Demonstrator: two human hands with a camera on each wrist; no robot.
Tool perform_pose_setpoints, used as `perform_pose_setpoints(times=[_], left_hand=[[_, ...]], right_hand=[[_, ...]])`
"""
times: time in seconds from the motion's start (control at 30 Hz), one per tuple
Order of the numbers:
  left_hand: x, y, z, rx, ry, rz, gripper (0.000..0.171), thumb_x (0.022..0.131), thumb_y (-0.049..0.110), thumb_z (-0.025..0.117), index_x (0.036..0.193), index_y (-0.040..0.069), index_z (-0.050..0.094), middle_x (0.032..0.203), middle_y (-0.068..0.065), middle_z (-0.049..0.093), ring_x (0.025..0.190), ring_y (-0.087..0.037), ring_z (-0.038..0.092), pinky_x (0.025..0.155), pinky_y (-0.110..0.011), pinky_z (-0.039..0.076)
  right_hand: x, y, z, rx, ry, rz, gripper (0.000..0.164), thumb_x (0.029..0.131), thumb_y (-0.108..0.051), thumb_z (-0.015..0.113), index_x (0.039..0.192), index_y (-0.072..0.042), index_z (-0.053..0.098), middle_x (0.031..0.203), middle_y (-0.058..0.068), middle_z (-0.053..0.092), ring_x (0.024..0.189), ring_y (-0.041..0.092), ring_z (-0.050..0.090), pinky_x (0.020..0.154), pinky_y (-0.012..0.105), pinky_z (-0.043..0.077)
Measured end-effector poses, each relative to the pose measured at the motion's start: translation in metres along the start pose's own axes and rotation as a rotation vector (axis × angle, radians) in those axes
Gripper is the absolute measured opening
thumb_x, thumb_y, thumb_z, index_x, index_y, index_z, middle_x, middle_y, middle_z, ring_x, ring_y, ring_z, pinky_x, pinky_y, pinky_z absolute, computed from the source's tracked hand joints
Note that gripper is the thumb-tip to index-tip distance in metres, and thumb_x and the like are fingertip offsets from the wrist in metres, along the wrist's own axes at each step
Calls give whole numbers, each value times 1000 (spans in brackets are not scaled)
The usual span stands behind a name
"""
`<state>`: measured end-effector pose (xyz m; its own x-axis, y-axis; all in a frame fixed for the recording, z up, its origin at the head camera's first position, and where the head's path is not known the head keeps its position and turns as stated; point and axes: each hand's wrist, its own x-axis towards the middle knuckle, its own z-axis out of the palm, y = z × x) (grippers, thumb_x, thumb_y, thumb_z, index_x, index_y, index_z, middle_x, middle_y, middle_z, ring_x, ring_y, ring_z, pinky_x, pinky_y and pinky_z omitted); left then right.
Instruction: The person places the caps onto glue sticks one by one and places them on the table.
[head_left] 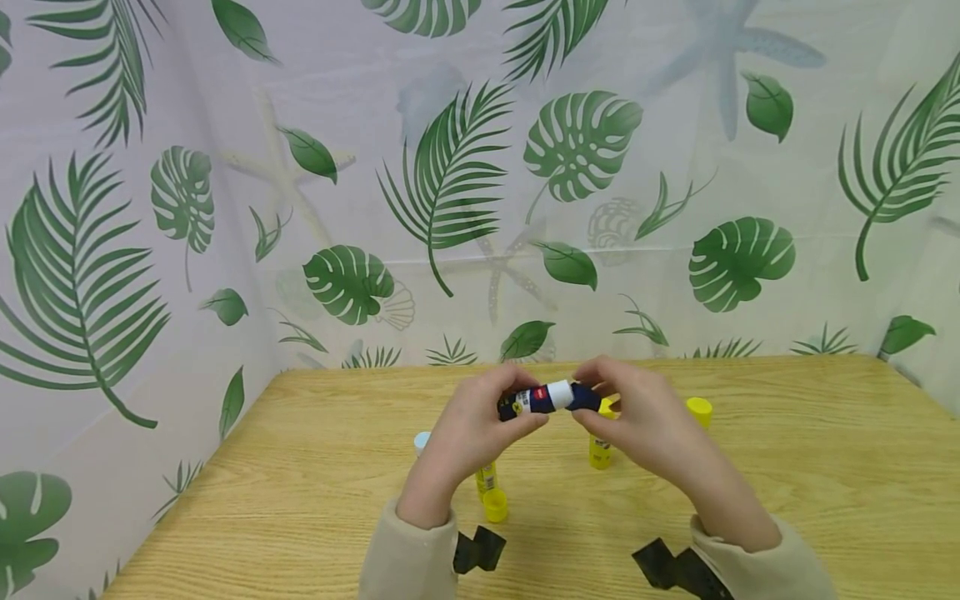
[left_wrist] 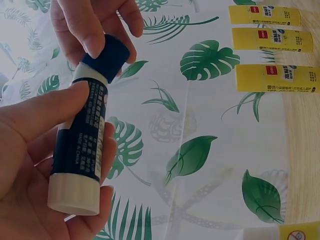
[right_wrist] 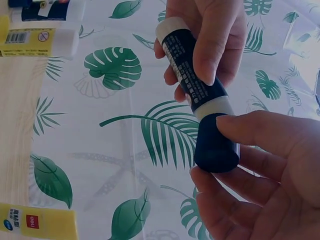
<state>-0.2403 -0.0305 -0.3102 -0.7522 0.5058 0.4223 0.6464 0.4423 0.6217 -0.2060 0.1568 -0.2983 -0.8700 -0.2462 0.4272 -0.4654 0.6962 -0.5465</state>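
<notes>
My left hand (head_left: 468, 421) grips a navy glue stick (head_left: 534, 400) by its label and holds it above the table. Its white base end (left_wrist: 74, 194) points down toward the palm in the left wrist view. At the other end, my right hand (head_left: 651, 417) pinches the dark blue cap (right_wrist: 216, 145) between thumb and fingers. A white collar (right_wrist: 214, 107) shows between label and cap. The cap sits at a slight angle to the body, touching the collar; whether it is fully seated I cannot tell.
On the wooden table (head_left: 300, 500) stand yellow glue sticks, one behind the right hand (head_left: 601, 452), another farther right (head_left: 699, 410). A yellow-capped one (head_left: 495, 506) is by the left wrist, near a pale blue-white top (head_left: 422, 442). Leaf-printed cloth (head_left: 480, 208) hangs behind.
</notes>
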Motion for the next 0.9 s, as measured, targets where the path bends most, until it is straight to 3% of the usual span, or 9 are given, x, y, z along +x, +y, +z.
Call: perform_pose_setpoints(times=[0.37, 0.9], left_hand=[[0, 3, -1, 28, -34, 16, 20, 79, 14, 67, 98, 8, 61, 91, 2, 60, 73, -10, 51, 69, -25, 45], [-3, 11, -2, 90, -68, 101, 21, 78, 12, 68, 97, 7, 62, 92, 1, 60, 75, -7, 51, 69, -20, 43]], right_hand=[[-4, 0, -7, 17, -5, -42, 22, 73, -4, 71, 91, -4, 59, 87, 3, 60, 79, 21, 58, 67, 36, 49], [-10, -5, -16, -10, -20, -92, 17, 72, -3, 71, 88, -6, 63, 85, 0, 59, 78, 17, 58, 69, 33, 49]])
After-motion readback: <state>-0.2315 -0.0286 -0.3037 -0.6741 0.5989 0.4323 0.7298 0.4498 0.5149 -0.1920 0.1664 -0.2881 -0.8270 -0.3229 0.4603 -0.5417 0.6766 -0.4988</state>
